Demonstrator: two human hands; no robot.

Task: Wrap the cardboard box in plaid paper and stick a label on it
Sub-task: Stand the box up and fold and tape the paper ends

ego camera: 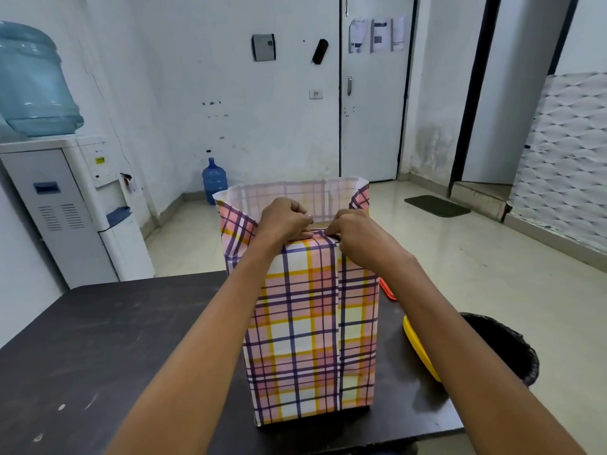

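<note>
A tall box stands upright on the dark table (98, 339), its sides covered in pink, yellow and purple plaid paper (308, 333). The paper rises past the box top as an open collar, its pale inner side facing me at the back (295, 193). A strip of brown cardboard (320, 224) shows between my hands. My left hand (285, 220) and my right hand (353, 238) meet at the near top edge. Both pinch the near paper flap and press it down over the top. No label is in view.
A yellow object (418, 348) and an orange-red tool (387, 292) lie on the table right of the box. A black-lined bin (502, 346) stands beyond the table's right edge. A water dispenser (65, 208) stands at the left, and a blue bottle (214, 180) rests on the floor.
</note>
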